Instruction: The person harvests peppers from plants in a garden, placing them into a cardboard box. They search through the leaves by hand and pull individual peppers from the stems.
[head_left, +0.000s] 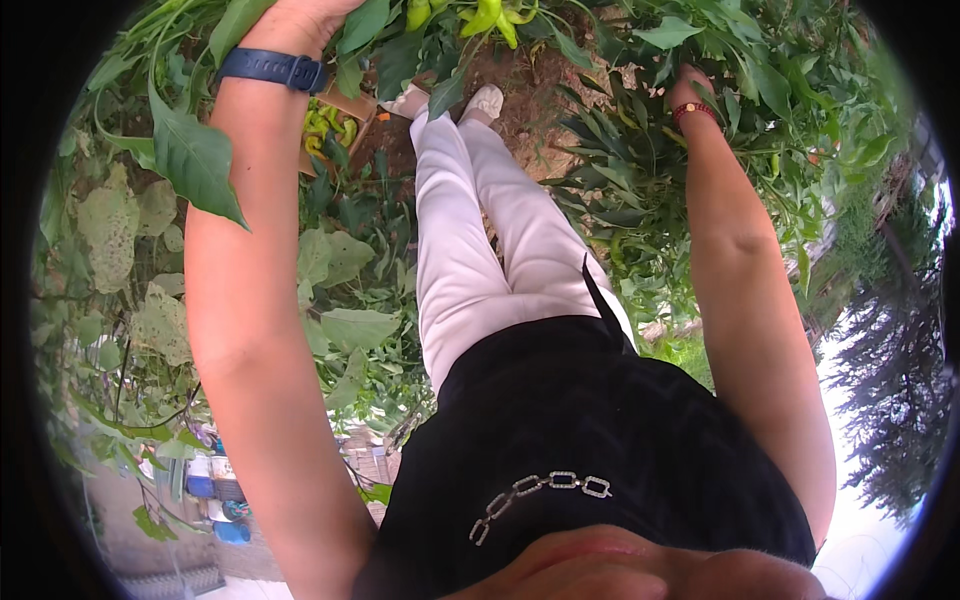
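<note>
At the top edge, my left hand shows only its heel. Its fingers are out of view, so what it holds cannot be seen. A dark blue wristband circles that wrist, and broad green leaves surround it. To its right, pale green peppers hang among the leaves. My right hand reaches into a leafy pepper plant, a red bead bracelet on its wrist. Leaves and shade hide its fingers, and its grip cannot be made out.
A cardboard box holding several yellow-green peppers stands on the ground beside my feet, partly behind my left forearm. Bare soil shows between the plants. Large, spotted leaves fill the left side. Blue containers appear at lower left.
</note>
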